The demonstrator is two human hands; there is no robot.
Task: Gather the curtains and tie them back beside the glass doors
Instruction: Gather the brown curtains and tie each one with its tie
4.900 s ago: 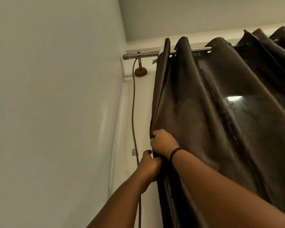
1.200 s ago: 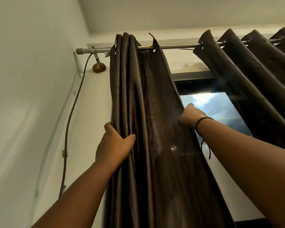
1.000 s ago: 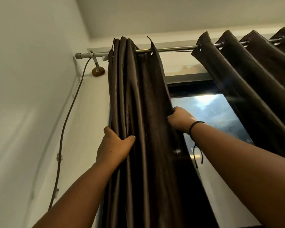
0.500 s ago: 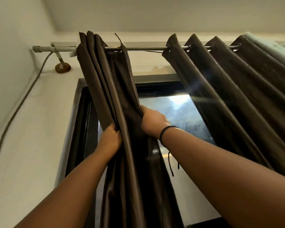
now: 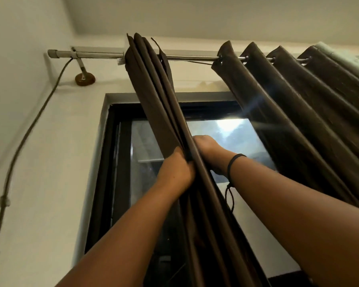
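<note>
A dark brown left curtain (image 5: 153,96) hangs bunched into tight folds from a metal rod (image 5: 191,57). My left hand (image 5: 177,169) grips the folds from the left, and my right hand (image 5: 209,151), with a black cord on the wrist, presses them from the right, so the bundle is pinched between both. A second brown curtain (image 5: 298,112) hangs spread out to the right. Behind them the glass door (image 5: 232,137) with its dark frame shows between the two panels.
A grey cable (image 5: 29,129) runs down the white wall from the rod's left end, held by clips. A round wooden bracket base (image 5: 85,79) fixes the rod to the wall. A pale green cloth (image 5: 344,59) hangs at the far right.
The gathered curtain has been squeezed into a narrower bundle and my hands have come closer together on it. The view has swung left, showing more wall and door frame.
</note>
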